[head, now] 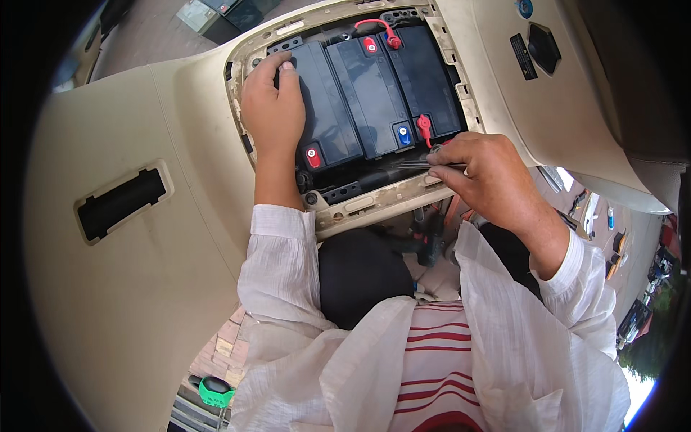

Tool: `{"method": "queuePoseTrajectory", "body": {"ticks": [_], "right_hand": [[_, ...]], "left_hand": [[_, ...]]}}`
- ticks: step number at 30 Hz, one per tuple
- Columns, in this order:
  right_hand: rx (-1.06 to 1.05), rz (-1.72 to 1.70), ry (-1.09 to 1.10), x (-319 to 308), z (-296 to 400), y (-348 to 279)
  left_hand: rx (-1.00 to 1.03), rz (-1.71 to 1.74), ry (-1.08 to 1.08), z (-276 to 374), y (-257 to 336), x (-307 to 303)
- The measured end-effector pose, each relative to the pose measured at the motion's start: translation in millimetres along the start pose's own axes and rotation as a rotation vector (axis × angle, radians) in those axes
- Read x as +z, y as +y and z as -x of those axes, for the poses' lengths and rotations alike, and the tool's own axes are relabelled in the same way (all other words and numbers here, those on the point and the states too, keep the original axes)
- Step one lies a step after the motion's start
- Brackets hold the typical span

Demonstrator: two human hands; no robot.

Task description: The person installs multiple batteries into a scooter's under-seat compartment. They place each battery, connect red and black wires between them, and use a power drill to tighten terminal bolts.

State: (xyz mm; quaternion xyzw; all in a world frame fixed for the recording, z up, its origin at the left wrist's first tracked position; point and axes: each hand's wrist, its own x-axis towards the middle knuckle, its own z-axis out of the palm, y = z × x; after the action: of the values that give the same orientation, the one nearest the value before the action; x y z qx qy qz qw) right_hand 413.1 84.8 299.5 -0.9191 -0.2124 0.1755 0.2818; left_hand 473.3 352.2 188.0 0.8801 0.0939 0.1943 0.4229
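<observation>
Three dark lead-acid batteries lie side by side in a framed opening of a beige vehicle body: a left battery [326,102], a middle battery [370,92] and a right battery [429,81]. My left hand [274,108] rests at the left battery's upper left edge; some fingertips are hidden, so its grip is unclear. My right hand [480,167] pinches a thin metallic tool [411,164] over the near gap, below the right battery. A red-capped lead [424,127] sits on that battery's near terminal, close to my fingers. Another red lead [393,39] joins its far terminal.
The opening's beige rim [359,204] has clips and holes around it. Left is a body panel with a rectangular slot [123,202]. A cordless power tool [430,240] is below the rim by my knees. More batteries [208,19] stand on the ground beyond.
</observation>
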Motion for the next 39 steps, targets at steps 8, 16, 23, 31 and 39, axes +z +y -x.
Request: {"method": "queuePoseTrajectory", "body": {"ticks": [8, 16, 23, 31, 39], "right_hand": [[-0.191, 0.724, -0.444, 10, -20, -13], [-0.165, 0.732, -0.287, 26, -11, -7], [-0.131, 0.786, -0.303, 27, -10, -11], [-0.151, 0.777, -0.301, 24, -14, -12], [-0.125, 0.884, -0.251, 8, -18, -34]], "left_hand": [[0.252, -0.257, -0.018, -1, -10, 11], [0.323, -0.489, -0.178, 4, -5, 14], [0.350, -0.563, -0.180, 17, 7, 17], [0.319, -0.425, -0.146, 17, 4, 16], [0.322, -0.310, -0.104, 8, 0, 17]]}}
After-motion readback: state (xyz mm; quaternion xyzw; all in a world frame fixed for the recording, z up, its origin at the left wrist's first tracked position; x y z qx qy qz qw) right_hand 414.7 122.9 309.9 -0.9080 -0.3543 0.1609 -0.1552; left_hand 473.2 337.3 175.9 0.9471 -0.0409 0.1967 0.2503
